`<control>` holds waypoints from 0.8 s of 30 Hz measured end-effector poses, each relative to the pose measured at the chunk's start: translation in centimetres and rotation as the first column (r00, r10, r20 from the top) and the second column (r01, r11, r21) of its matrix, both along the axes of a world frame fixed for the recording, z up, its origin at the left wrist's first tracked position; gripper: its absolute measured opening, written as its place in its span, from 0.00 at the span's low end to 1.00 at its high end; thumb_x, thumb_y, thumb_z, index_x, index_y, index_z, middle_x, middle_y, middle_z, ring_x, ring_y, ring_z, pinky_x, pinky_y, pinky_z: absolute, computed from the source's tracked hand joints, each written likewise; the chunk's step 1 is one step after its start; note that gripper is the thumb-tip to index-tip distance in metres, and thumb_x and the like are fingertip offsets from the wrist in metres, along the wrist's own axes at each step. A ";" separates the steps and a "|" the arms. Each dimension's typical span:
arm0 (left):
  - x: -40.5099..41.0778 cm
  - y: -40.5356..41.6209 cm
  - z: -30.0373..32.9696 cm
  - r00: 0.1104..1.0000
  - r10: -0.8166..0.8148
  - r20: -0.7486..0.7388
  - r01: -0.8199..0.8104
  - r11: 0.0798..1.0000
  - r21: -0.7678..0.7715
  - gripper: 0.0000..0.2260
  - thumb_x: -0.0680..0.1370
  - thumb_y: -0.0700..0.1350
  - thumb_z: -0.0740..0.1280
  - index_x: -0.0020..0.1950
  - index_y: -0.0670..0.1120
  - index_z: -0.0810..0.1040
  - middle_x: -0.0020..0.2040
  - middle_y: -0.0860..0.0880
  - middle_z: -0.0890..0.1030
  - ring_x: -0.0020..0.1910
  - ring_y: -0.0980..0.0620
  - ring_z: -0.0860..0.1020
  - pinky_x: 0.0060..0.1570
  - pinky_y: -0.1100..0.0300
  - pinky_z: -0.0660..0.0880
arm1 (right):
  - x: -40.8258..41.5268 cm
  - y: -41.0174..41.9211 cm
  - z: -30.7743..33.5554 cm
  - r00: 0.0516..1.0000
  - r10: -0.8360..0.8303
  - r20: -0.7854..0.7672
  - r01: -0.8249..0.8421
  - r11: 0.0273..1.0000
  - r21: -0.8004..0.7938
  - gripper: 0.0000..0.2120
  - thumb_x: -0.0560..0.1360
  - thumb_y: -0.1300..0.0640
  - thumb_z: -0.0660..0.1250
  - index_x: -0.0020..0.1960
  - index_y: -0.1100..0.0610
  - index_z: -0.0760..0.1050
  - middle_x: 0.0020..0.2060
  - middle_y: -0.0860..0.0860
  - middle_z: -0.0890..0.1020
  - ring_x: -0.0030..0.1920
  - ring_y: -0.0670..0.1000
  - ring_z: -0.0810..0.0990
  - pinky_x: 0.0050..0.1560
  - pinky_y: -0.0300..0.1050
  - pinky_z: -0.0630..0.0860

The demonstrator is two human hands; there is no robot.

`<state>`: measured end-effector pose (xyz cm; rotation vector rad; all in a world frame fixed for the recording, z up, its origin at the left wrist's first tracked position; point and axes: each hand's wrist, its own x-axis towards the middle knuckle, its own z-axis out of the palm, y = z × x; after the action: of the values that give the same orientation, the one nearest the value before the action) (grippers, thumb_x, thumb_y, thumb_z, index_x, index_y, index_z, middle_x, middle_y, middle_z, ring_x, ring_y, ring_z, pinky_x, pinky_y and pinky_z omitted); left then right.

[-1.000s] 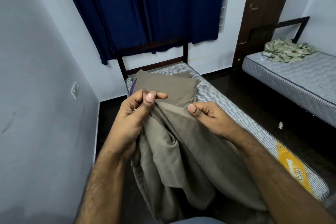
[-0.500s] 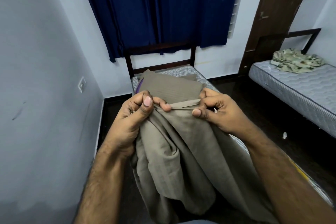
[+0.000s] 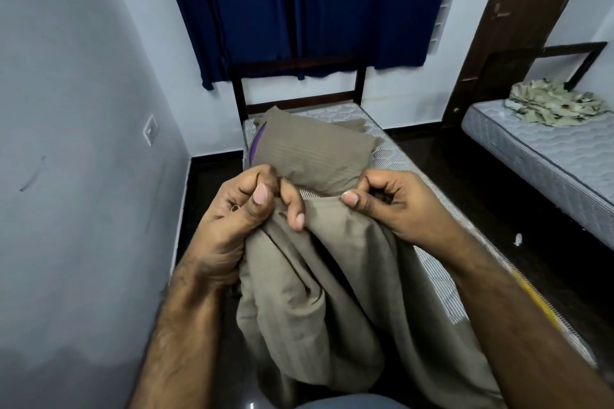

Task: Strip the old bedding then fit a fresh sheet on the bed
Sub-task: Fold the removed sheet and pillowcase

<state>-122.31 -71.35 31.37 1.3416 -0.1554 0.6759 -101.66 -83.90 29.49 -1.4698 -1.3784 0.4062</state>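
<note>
fingers (image 3: 295, 209) of the left hand (image 3: 239, 219) are curled tight round a gathered bunch of the sheet (image 3: 332, 292), thumb pressed over the top, while the right hand (image 3: 395, 202) pinches the sheet's hemmed edge between thumb and bent forefinger. both hands are grasping cloth, neither is released. the two grips sit near each other at chest height, with a short run of hem stretched between them; my guess is the person is feeling along the edge to find a corner, so the sheet can be opened out the right way round before it goes on.

the sheet is a dull khaki-brown, with a faint woven stripe, soft and heavily folded. it hangs from the hands in deep loose drapes down past the bottom of the view, held up in the air over the foot end of the bed (image 3: 428, 262), not yet spread on it. a pillow (image 3: 312, 153) in matching brown cloth lies at the head end on the bare quilted mattress, with a bit of purple showing at its open side. that the mattress shows bare along its right side suggests the stripping is done and the fitting is what remains.

a crumpled patterned cloth (image 3: 555, 106) sits on a second bed at the right, which may be the old bedding, though i cannot be sure.
</note>
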 end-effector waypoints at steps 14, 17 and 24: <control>2.2 1.4 -1.7 0.692 0.698 -0.181 -0.418 0.593 0.688 0.20 0.71 0.62 0.74 0.58 0.56 0.75 0.40 0.52 0.80 0.37 0.52 0.78 0.42 0.51 0.77 | -0.3 0.3 -0.9 0.946 -0.147 0.288 0.136 0.989 0.056 0.10 0.77 0.51 0.70 0.49 0.57 0.84 0.40 0.45 0.83 0.42 0.43 0.81 0.44 0.35 0.73; 3.0 1.5 -2.0 0.751 0.630 -0.199 -0.321 0.612 0.723 0.20 0.65 0.67 0.76 0.52 0.58 0.84 0.41 0.56 0.79 0.42 0.56 0.78 0.43 0.51 0.77 | -1.8 0.2 -0.6 0.992 -0.039 0.122 0.035 0.999 0.035 0.07 0.78 0.55 0.69 0.48 0.57 0.84 0.40 0.47 0.84 0.42 0.46 0.82 0.44 0.41 0.77; 3.9 1.2 -2.9 0.843 0.526 -0.109 -0.344 0.685 0.643 0.19 0.62 0.59 0.80 0.31 0.48 0.76 0.44 0.49 0.71 0.44 0.55 0.71 0.42 0.61 0.70 | -2.4 -0.3 -0.7 0.987 0.153 -0.039 -0.154 0.988 -0.015 0.06 0.81 0.62 0.65 0.55 0.61 0.81 0.48 0.46 0.84 0.51 0.43 0.82 0.54 0.37 0.75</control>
<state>-118.38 -70.15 28.49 2.1295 0.2268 0.8662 -104.01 -84.22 28.76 -1.3676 -1.4658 0.5424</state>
